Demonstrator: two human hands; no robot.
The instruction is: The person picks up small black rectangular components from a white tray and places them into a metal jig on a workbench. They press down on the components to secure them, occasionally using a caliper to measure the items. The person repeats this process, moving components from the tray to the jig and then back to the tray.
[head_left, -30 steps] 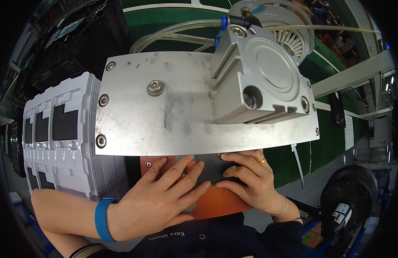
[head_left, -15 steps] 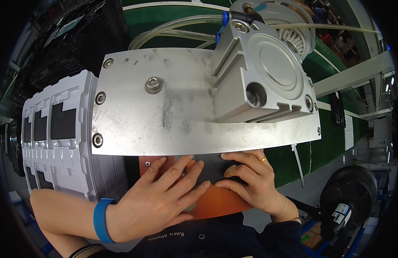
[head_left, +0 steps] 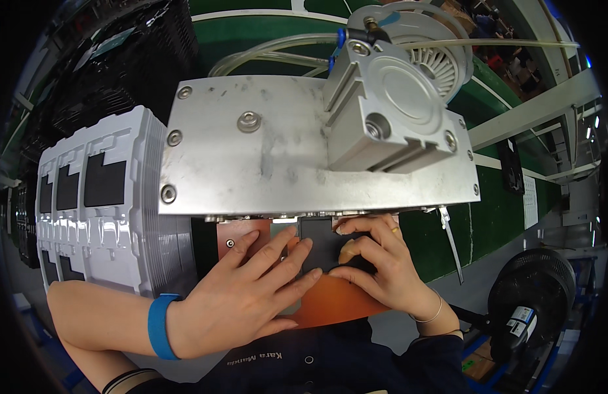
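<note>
My left hand (head_left: 241,295) lies with its fingers spread. Its fingertips rest at the left side of a flat dark grey piece (head_left: 315,238) and on the reddish fixture plate (head_left: 235,231) beside it. On the piece's right side, my right hand (head_left: 382,262) has its fingers curled and grips the edge; some of its fingertips wear tan covers. An orange sheet (head_left: 336,305) with a curved edge lies below both hands. Above them, a silver metal press plate (head_left: 277,157) carries a square air cylinder (head_left: 402,105) and hides the far part of the fixture.
White plastic trays (head_left: 136,243) with dark rectangular pieces are stacked at left, before black crates (head_left: 120,72). A black fan (head_left: 533,295) stands at lower right. Clear air hoses (head_left: 271,46) cross the green table (head_left: 441,243). A white cable tie (head_left: 451,246) hangs beside the press.
The view has shifted slightly, showing more of the dark grey piece and the fixture below the press plate. Both hands keep nearly the same pose on the piece.
</note>
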